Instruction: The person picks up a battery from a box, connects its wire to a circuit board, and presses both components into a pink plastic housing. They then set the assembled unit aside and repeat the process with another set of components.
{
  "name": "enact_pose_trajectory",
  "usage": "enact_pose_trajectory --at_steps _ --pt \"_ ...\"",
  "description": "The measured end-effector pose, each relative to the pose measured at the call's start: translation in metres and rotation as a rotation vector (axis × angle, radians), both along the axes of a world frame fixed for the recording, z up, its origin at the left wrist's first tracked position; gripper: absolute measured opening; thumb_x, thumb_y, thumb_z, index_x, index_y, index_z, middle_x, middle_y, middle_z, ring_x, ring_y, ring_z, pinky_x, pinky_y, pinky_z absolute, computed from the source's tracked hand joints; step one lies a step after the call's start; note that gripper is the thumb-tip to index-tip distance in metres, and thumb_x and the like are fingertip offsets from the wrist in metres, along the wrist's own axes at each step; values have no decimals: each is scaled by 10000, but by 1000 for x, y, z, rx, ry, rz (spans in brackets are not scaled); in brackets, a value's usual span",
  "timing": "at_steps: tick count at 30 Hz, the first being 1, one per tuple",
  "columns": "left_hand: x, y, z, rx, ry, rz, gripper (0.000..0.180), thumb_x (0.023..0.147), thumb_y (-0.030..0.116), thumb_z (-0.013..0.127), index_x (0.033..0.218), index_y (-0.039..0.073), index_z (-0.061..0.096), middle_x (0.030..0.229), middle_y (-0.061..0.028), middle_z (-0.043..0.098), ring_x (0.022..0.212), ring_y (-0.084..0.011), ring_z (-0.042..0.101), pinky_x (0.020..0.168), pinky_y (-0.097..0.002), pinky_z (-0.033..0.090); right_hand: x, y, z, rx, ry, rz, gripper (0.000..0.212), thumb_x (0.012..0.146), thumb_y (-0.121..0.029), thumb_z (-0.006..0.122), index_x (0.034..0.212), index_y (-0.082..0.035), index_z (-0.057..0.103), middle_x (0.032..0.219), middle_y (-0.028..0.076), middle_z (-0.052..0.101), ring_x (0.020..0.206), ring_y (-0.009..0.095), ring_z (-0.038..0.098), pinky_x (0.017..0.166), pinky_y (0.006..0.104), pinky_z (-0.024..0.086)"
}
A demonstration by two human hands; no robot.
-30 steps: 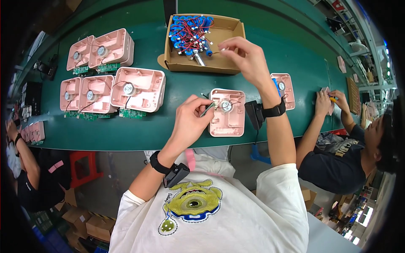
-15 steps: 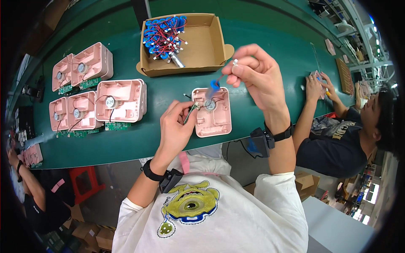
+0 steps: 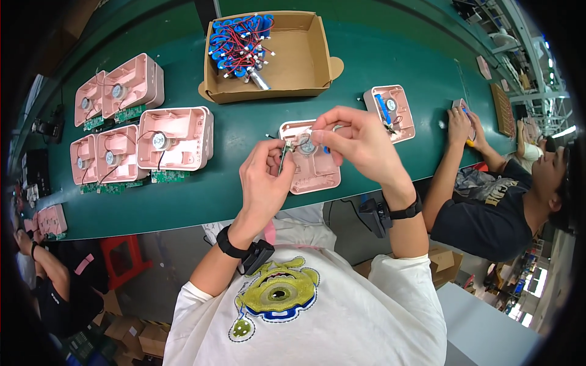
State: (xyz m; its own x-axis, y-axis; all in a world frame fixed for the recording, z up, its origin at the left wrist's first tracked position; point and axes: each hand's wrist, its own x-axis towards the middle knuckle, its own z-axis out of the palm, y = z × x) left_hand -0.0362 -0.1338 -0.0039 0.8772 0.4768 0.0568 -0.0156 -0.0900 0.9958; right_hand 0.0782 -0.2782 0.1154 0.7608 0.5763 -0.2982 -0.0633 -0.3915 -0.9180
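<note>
Between thumb and fingers my left hand (image 3: 264, 174) holds a small green circuit board (image 3: 283, 156) on edge. My right hand (image 3: 361, 146) pinches a white plug (image 3: 314, 136) close to the board's upper end; whether the two touch, I cannot tell. A bit of the blue battery (image 3: 326, 150) shows under my right fingers, the rest hidden by the hand. Beneath both hands lies an open pink housing (image 3: 323, 178) with a round speaker (image 3: 307, 144) in it, partly covered by my fingers.
At the back stands a cardboard box (image 3: 299, 61) of blue batteries (image 3: 241, 46) with red and black wires. Several pink housings (image 3: 174, 137) with boards sit at left. Another housing (image 3: 400, 131) holding a blue battery lies right, near a co-worker's hands (image 3: 464, 128).
My right hand has come down and left, carrying the plug and battery from above the housing to the board. The housing at right, earlier behind that hand, now shows.
</note>
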Motion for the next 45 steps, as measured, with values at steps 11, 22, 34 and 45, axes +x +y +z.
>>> enact_pose_trajectory --at_steps 11,22,34,45 --pt "-1 0 -2 165 -114 -10 198 910 -21 730 1100 -28 673 840 -61 591 633 -105 513 539 -268 443 -16 7 -34 -225 -340 125 133 978 -86 692 988 44 664 661 70 634 533 57 548 499 300 413" --pt "1 4 -1 394 -268 -14 237 874 -58 748 1105 -27 702 891 -127 645 679 -238 637 588 -336 521 -13 4 -38 -166 -21 61 93 999 -60 656 985 31 642 801 27 671 660 31 552 569 255 436" --pt "-1 3 2 463 -316 -42 274 833 -88 767 1094 -32 703 905 -127 658 673 -267 643 591 -353 534 -24 6 -40 -215 -124 30 51 972 -12 625 967 37 636 800 42 672 675 61 591 588 277 464" --pt "5 16 24 188 -20 -163 274 871 -2 760 1140 -12 708 858 -111 653 601 -148 597 544 -320 487 -35 -24 -13 -501 -796 97 237 860 -42 780 1064 4 670 1018 120 741 730 276 725 661 388 558"
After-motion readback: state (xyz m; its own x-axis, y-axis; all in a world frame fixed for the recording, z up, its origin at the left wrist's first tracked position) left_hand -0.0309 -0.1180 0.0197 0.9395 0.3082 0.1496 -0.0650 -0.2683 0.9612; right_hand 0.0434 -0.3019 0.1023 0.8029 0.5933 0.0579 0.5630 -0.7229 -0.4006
